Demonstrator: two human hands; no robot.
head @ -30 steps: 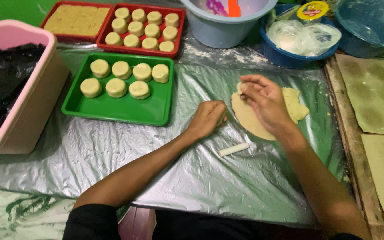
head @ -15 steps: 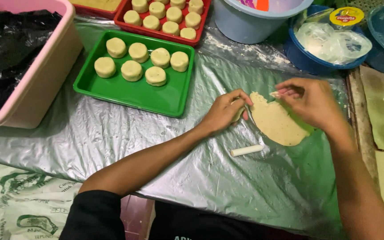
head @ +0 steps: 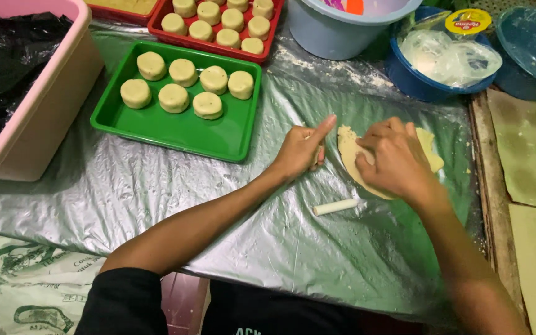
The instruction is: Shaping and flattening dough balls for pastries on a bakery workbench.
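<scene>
Nearest the far-left corner of the work surface, a green tray holds six pale, round, thick dough pucks in two loose rows. Beyond it a red tray, cut off by the top edge, carries more of the same pucks. To the far left a pink tub is lined with crumpled black plastic. At the far side sits a pale blue bucket, also cropped, and to its right a dark blue bowl filled with clear, filmy plastic sheets.

A glossy, wrinkled plastic sheet dusted with flour covers the surface. On it, right of centre, lies the flat dough disc, soft, cream-coloured and thin, with an irregular edge. The right hand rests on top of the disc, fingers curled and pressing down, hiding most of it. The left hand sits loosely closed just left of the disc, thumb raised, touching or nearly touching its left edge; whether it grips anything cannot be told. A small white stick lies on the sheet near the disc's near edge. At the right, a wooden strip borders greenish mats marked with faint round prints.
</scene>
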